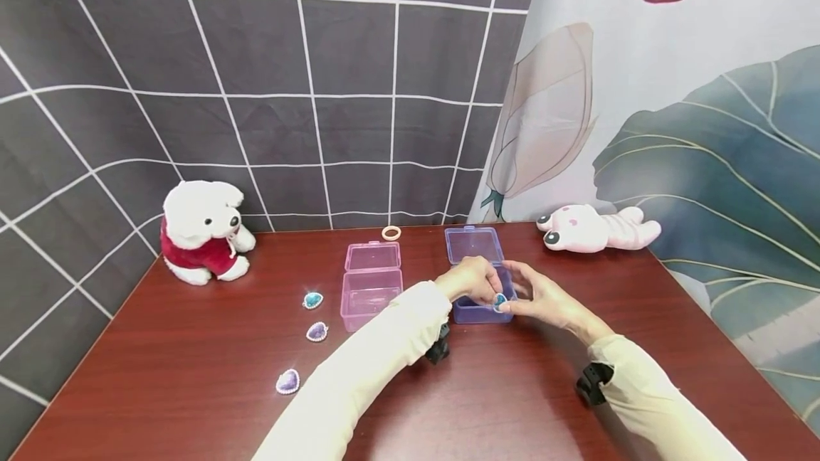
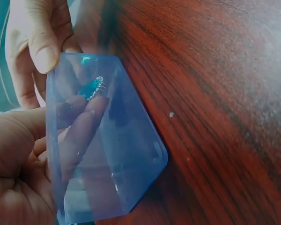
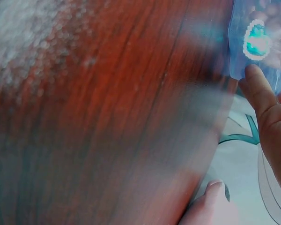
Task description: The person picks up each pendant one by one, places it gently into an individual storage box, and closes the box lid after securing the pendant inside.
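My left hand (image 1: 472,279) reaches into the small see-through blue box (image 1: 475,315), whose hinged lid (image 1: 475,244) stands raised at the back. Between its fingertips is a teal heart-shaped gem (image 1: 500,300) edged with white beads. The left wrist view shows that gem (image 2: 91,89) through the box wall, with my left fingers pinching it inside. On the box's right side, my right hand (image 1: 544,297) grips the wall, its thumb at the near corner. Part of the box's inside is hidden behind my left hand.
A pink box (image 1: 371,294) with its lid raised stands left of the blue one. On the left lie a teal gem (image 1: 312,300) and two purple gems (image 1: 317,331). A wooden ring (image 1: 391,233), a white plush bear (image 1: 201,233) and a pink plush toy (image 1: 596,228) are behind.
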Action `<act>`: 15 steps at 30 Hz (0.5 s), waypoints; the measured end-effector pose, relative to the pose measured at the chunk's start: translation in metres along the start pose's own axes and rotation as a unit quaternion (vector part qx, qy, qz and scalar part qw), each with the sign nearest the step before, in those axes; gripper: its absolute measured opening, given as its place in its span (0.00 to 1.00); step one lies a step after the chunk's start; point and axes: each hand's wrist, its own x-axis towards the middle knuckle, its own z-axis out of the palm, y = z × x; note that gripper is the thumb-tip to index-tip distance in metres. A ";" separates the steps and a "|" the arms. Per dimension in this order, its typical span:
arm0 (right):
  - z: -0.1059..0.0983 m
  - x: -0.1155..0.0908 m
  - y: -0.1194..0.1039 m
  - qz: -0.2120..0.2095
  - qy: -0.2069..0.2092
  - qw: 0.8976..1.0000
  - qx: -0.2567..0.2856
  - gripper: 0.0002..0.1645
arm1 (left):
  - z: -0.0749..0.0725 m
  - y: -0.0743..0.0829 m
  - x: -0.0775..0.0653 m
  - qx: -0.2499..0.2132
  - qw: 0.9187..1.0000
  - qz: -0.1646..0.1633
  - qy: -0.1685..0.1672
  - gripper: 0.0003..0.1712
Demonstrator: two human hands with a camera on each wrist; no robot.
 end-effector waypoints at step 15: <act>-0.001 0.002 0.000 0.011 0.004 0.999 -0.036 0.47 | 0.001 0.001 -0.001 0.132 0.991 0.024 0.008 0.06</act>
